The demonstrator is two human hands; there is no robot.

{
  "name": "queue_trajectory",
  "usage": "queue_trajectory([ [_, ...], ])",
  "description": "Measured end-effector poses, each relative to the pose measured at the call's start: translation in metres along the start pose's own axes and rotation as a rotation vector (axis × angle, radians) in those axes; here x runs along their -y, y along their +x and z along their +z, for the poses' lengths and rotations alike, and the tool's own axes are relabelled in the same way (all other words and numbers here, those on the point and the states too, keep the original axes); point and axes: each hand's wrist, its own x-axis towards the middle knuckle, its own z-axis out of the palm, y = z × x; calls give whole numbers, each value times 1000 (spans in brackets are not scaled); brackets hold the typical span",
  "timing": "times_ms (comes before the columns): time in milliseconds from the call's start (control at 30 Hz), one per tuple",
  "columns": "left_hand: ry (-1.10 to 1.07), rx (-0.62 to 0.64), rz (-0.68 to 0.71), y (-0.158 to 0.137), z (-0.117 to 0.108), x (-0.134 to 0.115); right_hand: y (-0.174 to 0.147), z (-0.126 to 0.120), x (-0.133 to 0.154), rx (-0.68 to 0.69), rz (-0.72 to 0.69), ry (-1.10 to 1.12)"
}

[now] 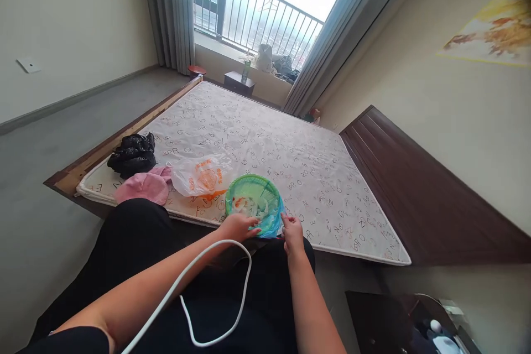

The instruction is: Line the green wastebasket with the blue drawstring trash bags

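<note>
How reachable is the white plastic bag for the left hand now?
Probably yes: the white plastic bag lies on the mattress just beside the green basket, where the left hand is, with nothing visible blocking the way.

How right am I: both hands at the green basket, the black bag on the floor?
Not the floor: the head view shows the black bag on the mattress. The left hand and right hand are indeed at the green basket.

A white cable (227, 241) loops over plain black legwear (139, 235); left of the cable shows a short black sleeve (70, 341).
</note>
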Motion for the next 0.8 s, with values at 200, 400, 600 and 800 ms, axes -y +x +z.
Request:
queue_trajectory([
  [200, -388, -438, -524, -5, -54, 94, 15, -31, -48, 109, -103, -487],
  [400, -741, -204, -652, -7, -24, 129, 31, -20, -62, 24, -181, -788],
  [600, -893, -121, -592, -3, 5, 116, 40, -14, -70, -35, -143, -859],
  [800, -901, -225, -603, 2, 9, 118, 41, -18, -76, 19, -164, -849],
])
